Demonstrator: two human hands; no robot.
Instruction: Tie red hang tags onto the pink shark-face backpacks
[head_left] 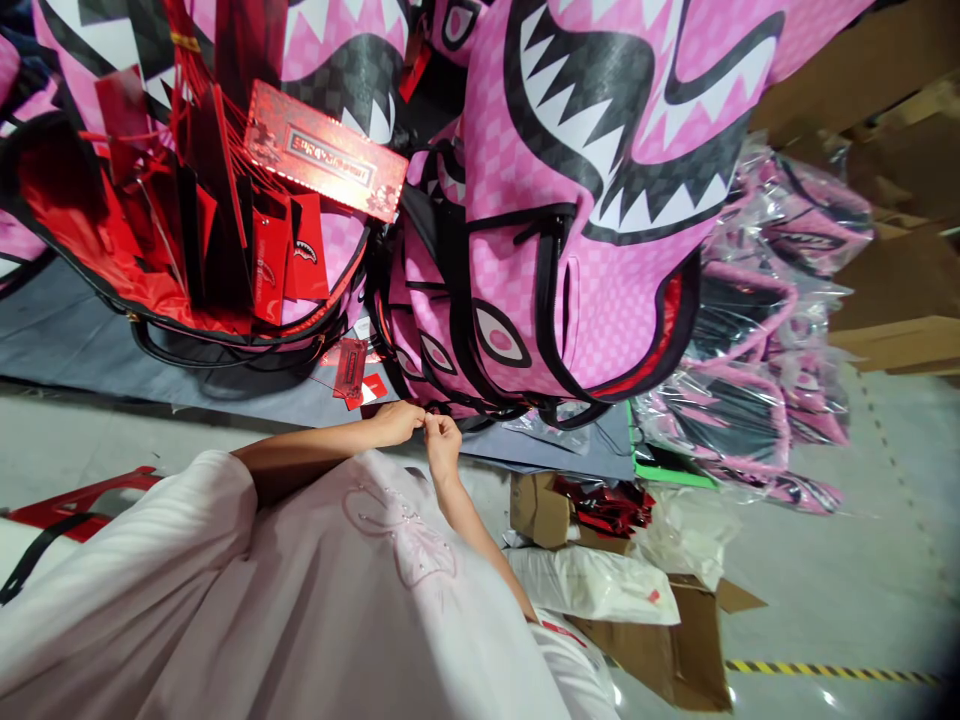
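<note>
My left hand (pixel 396 422) and my right hand (pixel 442 445) meet fingertip to fingertip just below a heap of pink checkered backpacks (pixel 570 200) printed with shark mouths. Both hands are pinched closed on something too small to make out. A red hang tag (pixel 350 370) lies on the grey cloth right above my left hand. An open backpack with red lining (pixel 67 200) holds several red tags, and a large red card (pixel 326 150) rests on it. My pale pink top fills the lower left.
Backpacks wrapped in clear plastic (pixel 765 330) pile up at the right. A grey cloth (pixel 67 340) covers the work surface. On the floor sit an open cardboard box (pixel 536 505) with red tags, a white plastic bag (pixel 592 585) and flattened cardboard (pixel 682 650). Cardboard boxes (pixel 900 330) stand at far right.
</note>
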